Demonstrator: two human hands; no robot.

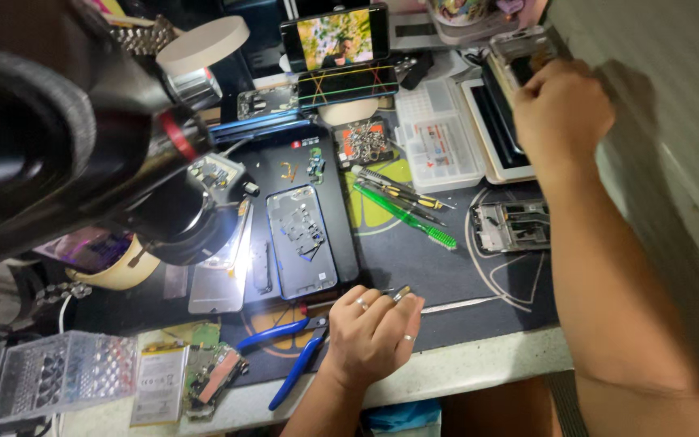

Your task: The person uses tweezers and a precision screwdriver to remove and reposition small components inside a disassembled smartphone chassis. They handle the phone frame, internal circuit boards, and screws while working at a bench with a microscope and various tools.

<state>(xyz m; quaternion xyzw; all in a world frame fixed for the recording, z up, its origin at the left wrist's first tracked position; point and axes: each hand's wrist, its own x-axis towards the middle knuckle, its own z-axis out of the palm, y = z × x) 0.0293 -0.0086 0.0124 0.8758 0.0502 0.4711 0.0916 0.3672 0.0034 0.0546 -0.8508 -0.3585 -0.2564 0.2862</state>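
My left hand (374,328) rests palm down on the dark work mat (414,259) near the front edge, fingers curled, with a small metal tip showing at the fingertips. Just beyond it lies an opened phone frame (301,241) with its insides showing. My right hand (561,105) reaches to the far right and grips a phone (519,50) by its lower end. Blue-handled pliers (293,356) lie left of my left hand.
A black microscope (66,129) looms at upper left. A green brush (406,217), tweezers, a clear parts box (438,146), another gutted phone frame (511,226), a lit phone on a stand (337,36), a battery (158,380) and a circuit board (213,374) lie about.
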